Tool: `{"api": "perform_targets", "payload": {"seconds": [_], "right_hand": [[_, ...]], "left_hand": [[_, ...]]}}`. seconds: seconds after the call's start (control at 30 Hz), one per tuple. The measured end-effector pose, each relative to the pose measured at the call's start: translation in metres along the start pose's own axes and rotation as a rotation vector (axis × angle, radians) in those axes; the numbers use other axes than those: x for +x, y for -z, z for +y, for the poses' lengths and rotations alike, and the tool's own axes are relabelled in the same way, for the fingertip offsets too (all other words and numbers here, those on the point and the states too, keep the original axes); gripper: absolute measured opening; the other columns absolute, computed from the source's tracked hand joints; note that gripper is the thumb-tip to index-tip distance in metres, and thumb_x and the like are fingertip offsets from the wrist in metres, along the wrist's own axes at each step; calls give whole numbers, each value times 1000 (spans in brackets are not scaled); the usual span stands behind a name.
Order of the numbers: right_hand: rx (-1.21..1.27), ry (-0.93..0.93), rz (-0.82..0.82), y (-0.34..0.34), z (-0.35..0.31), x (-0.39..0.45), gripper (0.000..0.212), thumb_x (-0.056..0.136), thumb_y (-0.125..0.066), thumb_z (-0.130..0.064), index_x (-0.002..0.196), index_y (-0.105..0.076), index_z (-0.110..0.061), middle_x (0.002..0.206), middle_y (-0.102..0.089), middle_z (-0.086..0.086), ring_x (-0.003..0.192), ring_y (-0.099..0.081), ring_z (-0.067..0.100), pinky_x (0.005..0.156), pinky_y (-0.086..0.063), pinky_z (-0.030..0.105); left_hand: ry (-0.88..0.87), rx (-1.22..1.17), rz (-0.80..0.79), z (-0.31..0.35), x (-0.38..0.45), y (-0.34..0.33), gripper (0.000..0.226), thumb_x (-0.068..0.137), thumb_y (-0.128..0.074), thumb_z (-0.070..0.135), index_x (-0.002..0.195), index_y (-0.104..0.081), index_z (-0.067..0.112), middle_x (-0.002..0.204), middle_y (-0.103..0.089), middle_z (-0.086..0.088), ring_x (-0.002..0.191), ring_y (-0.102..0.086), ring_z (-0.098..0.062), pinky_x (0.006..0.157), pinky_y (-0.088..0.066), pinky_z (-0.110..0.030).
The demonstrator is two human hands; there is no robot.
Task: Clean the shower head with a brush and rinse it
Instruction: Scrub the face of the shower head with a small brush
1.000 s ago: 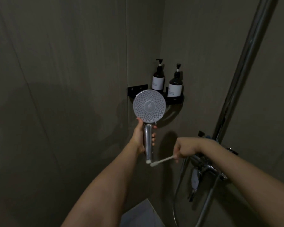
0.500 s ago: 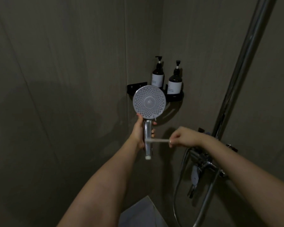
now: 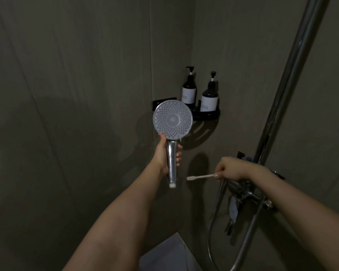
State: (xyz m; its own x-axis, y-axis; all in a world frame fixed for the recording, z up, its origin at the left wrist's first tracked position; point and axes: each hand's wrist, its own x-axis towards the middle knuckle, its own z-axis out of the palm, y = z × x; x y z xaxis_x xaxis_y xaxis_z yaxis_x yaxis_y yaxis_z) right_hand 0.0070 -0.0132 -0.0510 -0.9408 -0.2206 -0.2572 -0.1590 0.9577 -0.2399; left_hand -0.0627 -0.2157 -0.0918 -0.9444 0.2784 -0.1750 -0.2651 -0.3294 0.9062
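My left hand (image 3: 162, 153) grips the chrome handle of the shower head (image 3: 172, 120), holding it upright with its round, nozzle-dotted face turned toward me. My right hand (image 3: 231, 168) holds a thin white brush (image 3: 200, 177) by its end. The brush lies almost level, its bristle tip pointing left. The tip stops a short way right of the handle's lower end and touches nothing.
A black corner shelf (image 3: 207, 114) carries two dark pump bottles (image 3: 189, 90) just behind the shower head. A chrome riser pipe (image 3: 294, 75) runs up at the right, above the mixer valve (image 3: 247, 194) and hose (image 3: 211, 222). Grey walls close in all around.
My right hand has dropped and drawn back to the right, taking the brush tip off the handle. The shower head has hardly moved.
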Motion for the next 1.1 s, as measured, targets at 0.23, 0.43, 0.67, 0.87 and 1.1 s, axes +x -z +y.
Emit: {"api": "perform_targets", "payload": {"seconds": [0.23, 0.43, 0.67, 0.87, 1.1], "right_hand": [[-73, 14, 72, -10, 6, 3, 22, 92, -53, -26, 101, -70, -15, 91, -65, -1, 85, -56, 10, 77, -42, 25], [-39, 195, 55, -27, -12, 6, 23, 91, -55, -26, 104, -70, -16, 102, -70, 0, 91, -61, 10, 87, -48, 28], [-5, 209, 45, -25, -8, 0, 22, 92, -55, -26, 104, -70, -17, 97, -67, -5, 90, -59, 8, 85, -45, 24], [-67, 47, 94, -12, 14, 2, 20, 92, -54, -27, 99, -69, -17, 88, -62, -3, 81, -55, 9, 76, -42, 25], [-142, -71, 126, -10, 13, 8, 25, 94, -48, -29, 103, -67, -14, 87, -61, 4, 79, -55, 15, 71, -40, 26]], "left_hand": [[18, 1, 16, -4, 0, 2, 80, 81, -15, 79, 67, -55, 11, 51, -51, -2, 42, -46, -13, 47, -36, -20], [-4, -51, 46, -6, 3, -4, 81, 79, -11, 81, 63, -52, 12, 49, -48, -2, 40, -43, -13, 45, -34, -20], [16, -69, 63, -9, 5, -2, 81, 78, -13, 82, 63, -51, 12, 51, -48, -2, 41, -43, -13, 43, -34, -20], [41, -48, 64, -15, 6, 7, 81, 78, -15, 83, 64, -51, 11, 52, -49, -3, 42, -44, -14, 45, -34, -21], [58, -31, 64, -18, 4, 2, 81, 80, -15, 80, 62, -51, 10, 50, -49, -3, 40, -45, -14, 47, -34, -22]]}}
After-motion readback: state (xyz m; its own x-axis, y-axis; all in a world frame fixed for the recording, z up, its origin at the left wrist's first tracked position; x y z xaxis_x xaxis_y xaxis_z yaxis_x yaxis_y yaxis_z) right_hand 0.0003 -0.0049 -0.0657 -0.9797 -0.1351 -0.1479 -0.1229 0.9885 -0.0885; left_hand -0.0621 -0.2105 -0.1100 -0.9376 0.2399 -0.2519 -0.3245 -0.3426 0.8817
